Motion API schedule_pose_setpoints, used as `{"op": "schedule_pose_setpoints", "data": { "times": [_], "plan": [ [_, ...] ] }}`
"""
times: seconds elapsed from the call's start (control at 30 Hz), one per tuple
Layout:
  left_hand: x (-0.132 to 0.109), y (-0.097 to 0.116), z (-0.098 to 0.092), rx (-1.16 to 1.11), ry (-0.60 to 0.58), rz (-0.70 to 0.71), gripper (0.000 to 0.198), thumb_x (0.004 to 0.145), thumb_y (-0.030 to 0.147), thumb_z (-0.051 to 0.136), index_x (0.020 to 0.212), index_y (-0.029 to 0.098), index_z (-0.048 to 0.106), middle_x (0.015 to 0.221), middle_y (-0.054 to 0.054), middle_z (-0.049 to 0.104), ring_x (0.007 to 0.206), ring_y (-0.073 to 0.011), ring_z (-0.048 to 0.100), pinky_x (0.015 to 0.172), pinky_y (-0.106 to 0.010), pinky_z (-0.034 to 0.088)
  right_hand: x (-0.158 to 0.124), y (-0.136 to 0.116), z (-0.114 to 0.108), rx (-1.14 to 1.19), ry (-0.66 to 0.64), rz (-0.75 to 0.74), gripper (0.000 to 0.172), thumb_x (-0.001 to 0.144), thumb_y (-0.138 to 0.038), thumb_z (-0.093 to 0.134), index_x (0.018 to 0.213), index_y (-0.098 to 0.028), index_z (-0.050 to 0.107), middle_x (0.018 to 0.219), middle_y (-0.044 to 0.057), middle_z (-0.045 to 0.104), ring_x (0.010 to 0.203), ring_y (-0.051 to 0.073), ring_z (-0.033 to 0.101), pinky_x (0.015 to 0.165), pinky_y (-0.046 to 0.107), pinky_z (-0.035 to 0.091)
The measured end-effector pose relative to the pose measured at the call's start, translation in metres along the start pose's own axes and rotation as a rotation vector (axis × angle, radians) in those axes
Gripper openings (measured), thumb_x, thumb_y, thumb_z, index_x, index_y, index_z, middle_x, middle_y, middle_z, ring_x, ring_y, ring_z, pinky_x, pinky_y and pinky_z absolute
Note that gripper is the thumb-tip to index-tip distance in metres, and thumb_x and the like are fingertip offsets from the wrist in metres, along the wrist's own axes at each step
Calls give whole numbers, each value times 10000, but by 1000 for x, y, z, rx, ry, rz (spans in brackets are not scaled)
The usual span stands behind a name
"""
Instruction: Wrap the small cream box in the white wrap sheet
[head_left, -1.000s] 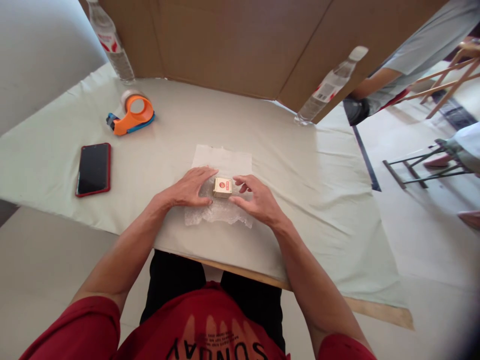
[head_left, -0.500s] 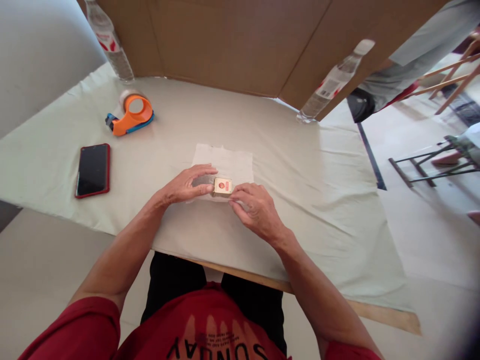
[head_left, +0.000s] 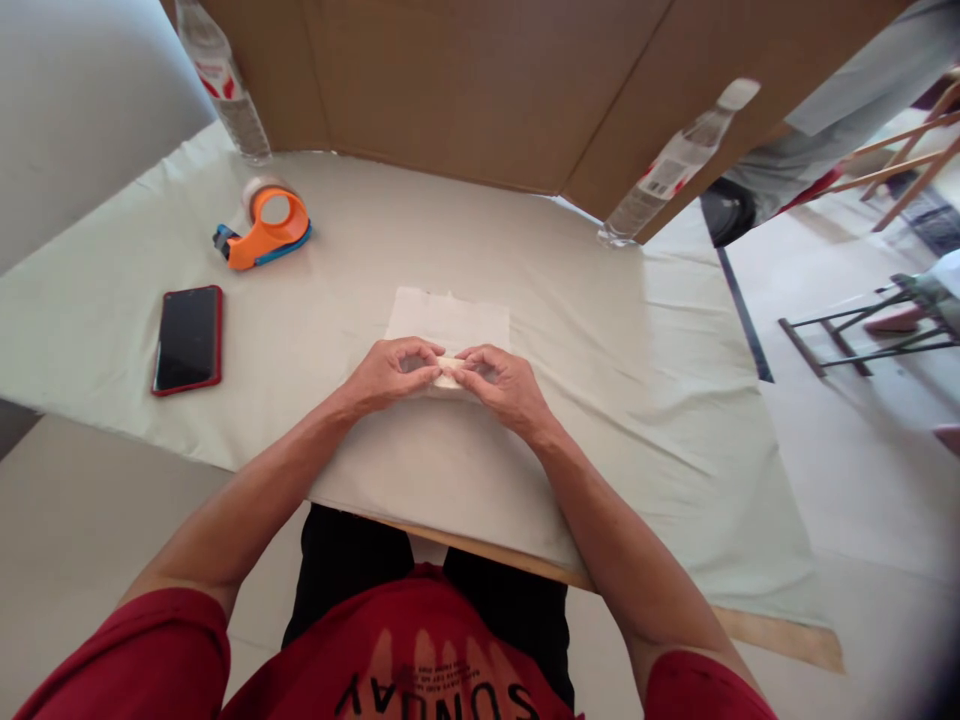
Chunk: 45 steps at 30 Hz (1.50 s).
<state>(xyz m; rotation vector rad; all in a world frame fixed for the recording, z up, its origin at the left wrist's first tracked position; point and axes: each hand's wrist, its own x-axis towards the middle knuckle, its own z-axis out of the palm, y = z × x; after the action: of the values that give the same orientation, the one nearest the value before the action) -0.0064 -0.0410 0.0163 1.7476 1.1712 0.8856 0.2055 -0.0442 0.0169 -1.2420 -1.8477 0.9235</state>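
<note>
A white sheet of paper (head_left: pixel 450 312) lies on the cloth-covered table in front of me. At its near edge, my left hand (head_left: pixel 395 373) and my right hand (head_left: pixel 501 382) meet from either side, with curled fingers and thumbs almost touching. Between the fingertips shows a small pale bundle (head_left: pixel 450 366), where the little box with a red label was. The label is out of sight now, and the pale surface looks like paper over the box. My fingers cover most of it.
A red-edged phone (head_left: pixel 187 340) and an orange tape dispenser (head_left: pixel 270 228) lie to the left. Two water bottles (head_left: pixel 232 100) (head_left: pixel 667 175) stand by a cardboard panel (head_left: pixel 465 90) at the back. Beyond the table's right side are a person's leg and a folding stool (head_left: pixel 862 325).
Both hands have closed in on the small box from the sides, thumbs now at its near side. Its red label has gone from view and a pale surface shows instead.
</note>
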Motion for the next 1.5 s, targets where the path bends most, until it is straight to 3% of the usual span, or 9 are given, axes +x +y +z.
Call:
{"op": "schedule_pose_setpoints", "data": {
  "times": [0.27, 0.5, 0.7, 0.8, 0.9, 0.97, 1.1, 1.3, 1.5],
  "plan": [
    [0, 2, 4, -62, 19, -20, 216, 781, 361, 641, 770, 149, 678, 866, -59, 759, 750, -145, 643, 681, -235, 458, -3, -5, 0, 29, 18, 34, 180, 802, -378, 677, 770, -201, 683, 834, 22, 752, 807, 174, 671, 782, 286, 481],
    [0, 1, 4, -41, 20, -39, 205, 777, 350, 651, 766, 149, 687, 794, -37, 733, 679, -124, 590, 619, -221, 425, -3, 0, 1, -20, -12, 23, 174, 823, -373, 648, 786, -205, 674, 797, 16, 735, 768, 177, 654, 734, 289, 470],
    [0, 0, 4, -28, 18, -77, 216, 780, 365, 662, 774, 153, 702, 773, -27, 714, 672, -123, 558, 617, -227, 404, -11, -10, 3, -505, 259, -327, 147, 925, -293, 557, 902, -206, 673, 1064, 95, 725, 997, 243, 604, 926, 409, 353],
    [1, 1, 4, -13, 17, -73, 224, 778, 380, 654, 774, 160, 691, 771, -29, 706, 693, -137, 560, 635, -237, 416, -17, -20, 8, -654, 121, -437, 191, 968, -298, 519, 906, -216, 681, 996, 74, 732, 924, 233, 580, 895, 413, 317],
    [1, 4, 2, 28, 17, -92, 242, 776, 402, 633, 786, 165, 676, 746, -23, 679, 685, -143, 545, 631, -246, 418, -19, -22, 14, -720, 4, -458, 228, 977, -344, 518, 948, -190, 684, 1015, 91, 728, 915, 245, 556, 858, 410, 312],
    [0, 7, -2, 69, 9, -112, 244, 764, 401, 634, 820, 166, 669, 740, -13, 657, 675, -141, 532, 629, -248, 417, -19, -21, 16, -742, -8, -451, 240, 985, -341, 507, 975, -178, 682, 1037, 101, 721, 925, 248, 545, 856, 407, 309],
    [-6, 13, -13, 103, 47, -146, 312, 736, 363, 635, 979, 168, 656, 924, -31, 683, 793, -161, 584, 731, -270, 461, -18, -20, 16, -775, -23, -447, 241, 999, -341, 487, 1002, -190, 675, 1048, 98, 709, 932, 249, 527, 842, 397, 298],
    [-21, 9, -26, 248, 58, -266, 296, 743, 351, 573, 964, 170, 651, 651, 42, 509, 607, -134, 460, 588, -254, 364, -17, -18, 17, -808, -12, -473, 218, 990, -345, 508, 1061, -200, 656, 1076, 84, 690, 939, 249, 494, 835, 397, 281],
    [-23, 11, -33, 229, 155, -418, 370, 689, 421, 684, 958, 173, 631, 741, 5, 600, 654, -150, 547, 592, -249, 398, -15, -18, 19, -816, -15, -470, 200, 987, -337, 504, 1039, -210, 649, 1058, 85, 677, 926, 252, 478, 822, 403, 267]
  ]
}}
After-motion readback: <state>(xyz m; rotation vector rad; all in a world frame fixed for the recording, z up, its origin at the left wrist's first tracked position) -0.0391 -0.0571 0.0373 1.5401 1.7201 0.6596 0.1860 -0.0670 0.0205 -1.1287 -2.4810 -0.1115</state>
